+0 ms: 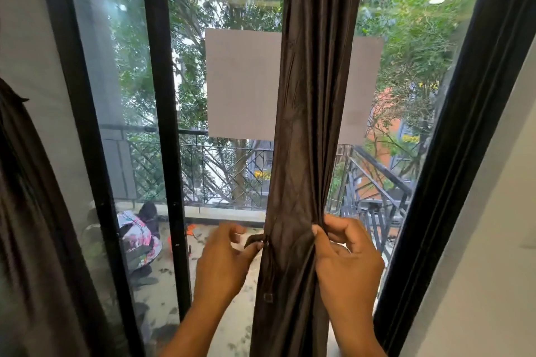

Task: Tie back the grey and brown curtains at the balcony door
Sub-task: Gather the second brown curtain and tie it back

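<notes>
A brown curtain [313, 101] hangs gathered into a narrow bundle in front of the glass balcony door [232, 177]. My left hand [223, 261] pinches the end of a brown tie-back strap [255, 239] at the bundle's left side. My right hand [345, 258] grips the bundle's right edge, fingers curled into the folds. A small clear fastener [268, 297] sits on the strap lower down. A grey curtain [32, 66] hangs at the far left, with dark fabric [26, 226] in front of it.
Black door frames [162, 130] stand left of the bundle and at the right [452, 171]. A pale paper sheet [240, 84] is stuck on the glass. Outside, a person in patterned clothes [136, 240] crouches on the balcony by the railing [220, 174]. A white wall [493, 240] is at right.
</notes>
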